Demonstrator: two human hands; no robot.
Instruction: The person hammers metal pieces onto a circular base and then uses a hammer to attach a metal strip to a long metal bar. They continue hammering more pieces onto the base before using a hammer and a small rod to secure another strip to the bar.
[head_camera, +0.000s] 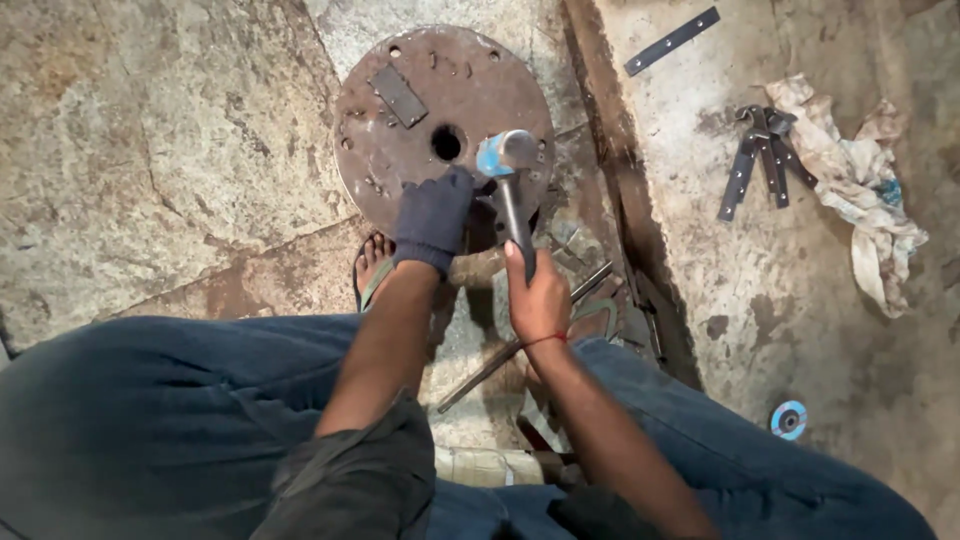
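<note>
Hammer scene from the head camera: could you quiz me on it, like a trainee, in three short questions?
1. True or false: the left hand wears a dark glove.
2. Which hand grips the hammer? A) left B) right C) both
3. Fill in: the hammer head is over a round, rusty metal ____ with a hole in its middle.

Key: 1 true; 2 B; 3 disc. The small flat plate lies on that disc, and the loose metal strips rest beside a crumpled rag.
</note>
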